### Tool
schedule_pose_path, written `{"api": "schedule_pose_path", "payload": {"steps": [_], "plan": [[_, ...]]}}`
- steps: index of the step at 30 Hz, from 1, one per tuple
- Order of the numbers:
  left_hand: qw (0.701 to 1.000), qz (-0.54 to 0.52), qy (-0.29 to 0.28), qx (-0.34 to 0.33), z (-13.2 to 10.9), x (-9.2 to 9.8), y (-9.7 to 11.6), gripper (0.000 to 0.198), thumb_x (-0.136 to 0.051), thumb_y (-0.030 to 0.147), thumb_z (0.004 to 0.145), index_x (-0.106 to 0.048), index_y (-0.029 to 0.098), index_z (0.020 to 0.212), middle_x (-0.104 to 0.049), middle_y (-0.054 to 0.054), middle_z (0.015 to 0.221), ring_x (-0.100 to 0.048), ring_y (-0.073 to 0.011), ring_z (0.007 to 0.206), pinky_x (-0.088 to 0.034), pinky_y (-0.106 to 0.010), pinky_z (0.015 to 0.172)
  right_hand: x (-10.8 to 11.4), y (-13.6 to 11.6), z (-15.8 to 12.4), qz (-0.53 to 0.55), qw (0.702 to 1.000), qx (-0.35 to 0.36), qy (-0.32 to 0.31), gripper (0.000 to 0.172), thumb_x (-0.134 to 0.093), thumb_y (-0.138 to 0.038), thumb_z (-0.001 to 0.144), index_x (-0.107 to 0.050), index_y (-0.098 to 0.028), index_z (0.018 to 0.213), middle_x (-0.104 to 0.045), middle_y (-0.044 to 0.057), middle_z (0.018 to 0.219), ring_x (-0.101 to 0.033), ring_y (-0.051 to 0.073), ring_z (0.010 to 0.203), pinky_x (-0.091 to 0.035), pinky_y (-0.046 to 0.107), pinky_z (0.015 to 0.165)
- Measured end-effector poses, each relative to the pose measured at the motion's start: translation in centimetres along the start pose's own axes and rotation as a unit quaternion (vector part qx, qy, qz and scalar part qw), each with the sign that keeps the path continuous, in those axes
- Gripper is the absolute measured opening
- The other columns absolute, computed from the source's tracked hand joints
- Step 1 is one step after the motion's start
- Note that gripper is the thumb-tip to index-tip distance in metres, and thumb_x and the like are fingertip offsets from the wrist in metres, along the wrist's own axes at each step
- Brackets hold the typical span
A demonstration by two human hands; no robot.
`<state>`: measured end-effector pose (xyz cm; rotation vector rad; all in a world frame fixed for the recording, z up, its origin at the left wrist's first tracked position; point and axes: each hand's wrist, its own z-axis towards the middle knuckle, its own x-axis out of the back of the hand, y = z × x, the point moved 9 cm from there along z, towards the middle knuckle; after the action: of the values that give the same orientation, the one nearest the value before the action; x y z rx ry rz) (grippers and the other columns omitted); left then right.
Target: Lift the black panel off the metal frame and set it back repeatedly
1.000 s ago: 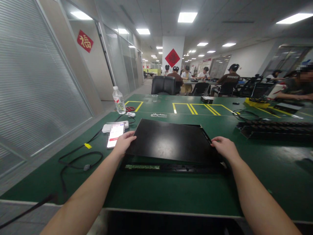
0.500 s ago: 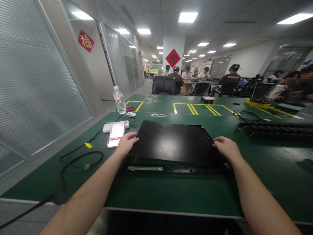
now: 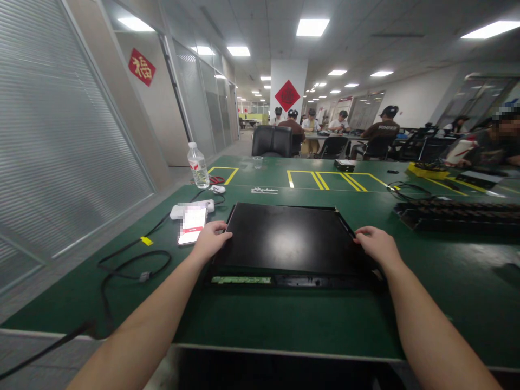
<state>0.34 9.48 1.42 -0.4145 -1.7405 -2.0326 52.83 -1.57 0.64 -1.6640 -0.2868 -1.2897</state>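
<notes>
A glossy black flat panel (image 3: 280, 238), which looks like a display screen, lies in a shallow black frame (image 3: 345, 222) on the green table. Along the near side of the frame runs a dark strip bearing a narrow green circuit board (image 3: 241, 280). My left hand (image 3: 211, 241) is closed on the panel's left edge, thumb on top; its other fingertips are partly hidden. At the opposite side, my right hand (image 3: 377, 245) pinches the right edge of the frame, close against the panel.
Left of the panel are a lit phone (image 3: 193, 225), a white power strip (image 3: 205, 207), a black cable (image 3: 134, 254) and a water bottle (image 3: 198, 168). Red-handled scissors (image 3: 216, 180) and calipers (image 3: 264, 190) lie farther back. Long black parts (image 3: 459, 216) occupy the right. Several people sit beyond.
The panel's left side has come down and it now lies more level within the frame. My left hand has shifted very slightly; my right hand stays at the right edge.
</notes>
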Motion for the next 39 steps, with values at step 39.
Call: {"api": "schedule_pose_path", "payload": {"steps": [39], "plan": [[0.985, 0.161, -0.044, -0.050, 0.3, -0.9, -0.1, 0.018, -0.070, 0.034, 0.064, -0.074, 0.019, 0.074, -0.067, -0.015, 0.123, -0.066, -0.0334, 0.112, -0.052, -0.042, 0.102, 0.0, 0.2, -0.3, 0.118, 0.993, -0.022, -0.006, 0.026, -0.059, -0.032, 0.074, -0.075, -0.020, 0.090, -0.078, 0.007, 0.081, -0.061, 0.017, 0.053, -0.050, 0.029, 0.056]]}}
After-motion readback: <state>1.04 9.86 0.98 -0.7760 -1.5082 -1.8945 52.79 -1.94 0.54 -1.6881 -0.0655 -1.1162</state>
